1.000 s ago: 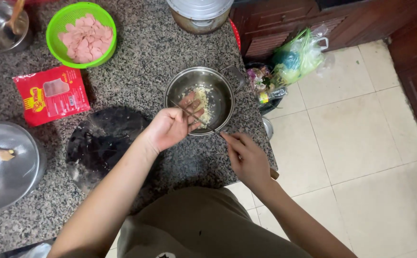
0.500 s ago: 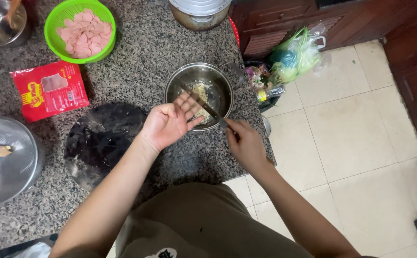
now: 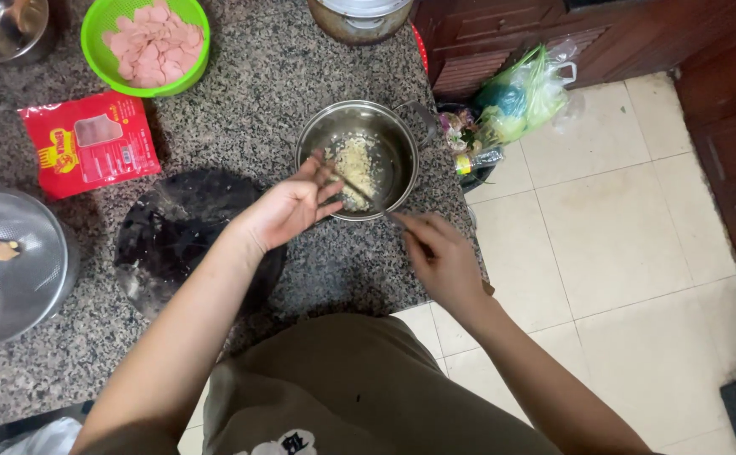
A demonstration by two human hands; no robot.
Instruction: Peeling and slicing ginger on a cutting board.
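Head view: left hand (image 3: 288, 206) reaches in from lower left, forearm angled up-right, fingers loosely spread, fingertips over the near rim of the steel pot (image 3: 359, 160). Right hand (image 3: 439, 257) sits just beside the pot's lower right, fingers curled, pinching a thin utensil (image 3: 359, 190) that runs into the chopped pale food in the pot. Pot stands on the granite desk (image 3: 283, 76), near its right edge, beside a dark round board (image 3: 187, 232).
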